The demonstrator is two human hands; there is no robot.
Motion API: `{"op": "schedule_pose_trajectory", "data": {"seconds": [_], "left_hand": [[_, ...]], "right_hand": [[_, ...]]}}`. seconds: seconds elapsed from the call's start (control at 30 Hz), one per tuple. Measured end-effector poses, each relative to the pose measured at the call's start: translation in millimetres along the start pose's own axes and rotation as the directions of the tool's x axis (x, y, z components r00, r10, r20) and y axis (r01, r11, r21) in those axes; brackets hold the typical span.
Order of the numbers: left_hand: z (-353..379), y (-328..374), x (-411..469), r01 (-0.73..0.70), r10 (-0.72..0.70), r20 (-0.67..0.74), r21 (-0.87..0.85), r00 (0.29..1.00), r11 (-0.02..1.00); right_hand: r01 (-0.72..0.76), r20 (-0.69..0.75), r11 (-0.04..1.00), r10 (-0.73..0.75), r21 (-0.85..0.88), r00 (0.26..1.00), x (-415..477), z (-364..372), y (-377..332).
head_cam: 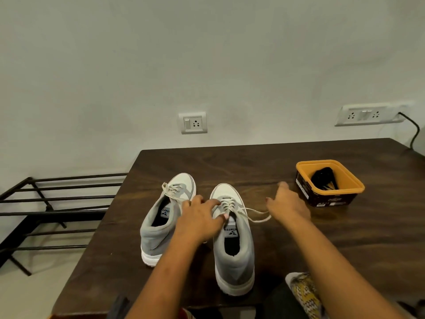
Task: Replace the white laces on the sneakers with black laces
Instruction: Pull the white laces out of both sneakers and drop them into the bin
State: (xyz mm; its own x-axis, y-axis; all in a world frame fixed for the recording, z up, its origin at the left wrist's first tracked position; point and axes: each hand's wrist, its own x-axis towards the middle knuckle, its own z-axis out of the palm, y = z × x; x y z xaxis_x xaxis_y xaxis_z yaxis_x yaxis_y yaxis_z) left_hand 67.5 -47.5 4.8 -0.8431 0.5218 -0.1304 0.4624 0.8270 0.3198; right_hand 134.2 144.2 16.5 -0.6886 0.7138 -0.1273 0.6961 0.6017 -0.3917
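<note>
Two grey-and-white sneakers stand on a dark wooden table (299,238), toes pointing away from me. The left sneaker (161,226) still has its white lace tied. My left hand (197,219) grips the right sneaker (233,254) at its tongue and lacing, fingers curled over the eyelets. A loosened white lace (255,215) runs from that shoe out to the right, where my right hand (286,203) holds its end, fingers curled down. Black laces (323,177) lie bundled inside an orange-rimmed tub (305,165) at the right.
A black metal rack (46,203) stands left of the table, below its edge. Two wall sockets (193,123) (368,115) sit above the table's far edge, with a black cable (415,132) hanging at the far right. Patterned cloth (305,293) shows at the near edge.
</note>
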Motion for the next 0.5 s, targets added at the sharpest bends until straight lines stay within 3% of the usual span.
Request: {"op": "schedule_pose_trajectory", "data": {"seconds": [0.1,0.2,0.33,0.43,0.5], "left_hand": [[9,7,5,-0.126,0.131,0.030,-0.131,0.991,0.983],[13,13,6,-0.124,0.112,-0.127,-0.091,0.986,0.988],[21,22,4,-0.146,0.122,-0.322,-0.051,0.939,0.988],[26,26,6,-0.139,0.124,-0.369,-0.013,0.921,0.990],[29,26,9,-0.137,0.130,-0.396,0.010,0.909,0.991]], "right_hand": [[0.264,0.043,0.957,-0.271,0.117,0.962,-4,7,-7],[0.362,0.230,0.862,-0.456,0.355,0.860,-12,18,-16],[0.392,0.287,0.856,-0.490,0.337,0.823,-10,18,-15],[0.416,0.359,0.857,-0.508,0.304,0.783,-10,17,-10],[0.455,0.317,0.852,-0.519,0.258,0.794,-13,20,-12]]}}
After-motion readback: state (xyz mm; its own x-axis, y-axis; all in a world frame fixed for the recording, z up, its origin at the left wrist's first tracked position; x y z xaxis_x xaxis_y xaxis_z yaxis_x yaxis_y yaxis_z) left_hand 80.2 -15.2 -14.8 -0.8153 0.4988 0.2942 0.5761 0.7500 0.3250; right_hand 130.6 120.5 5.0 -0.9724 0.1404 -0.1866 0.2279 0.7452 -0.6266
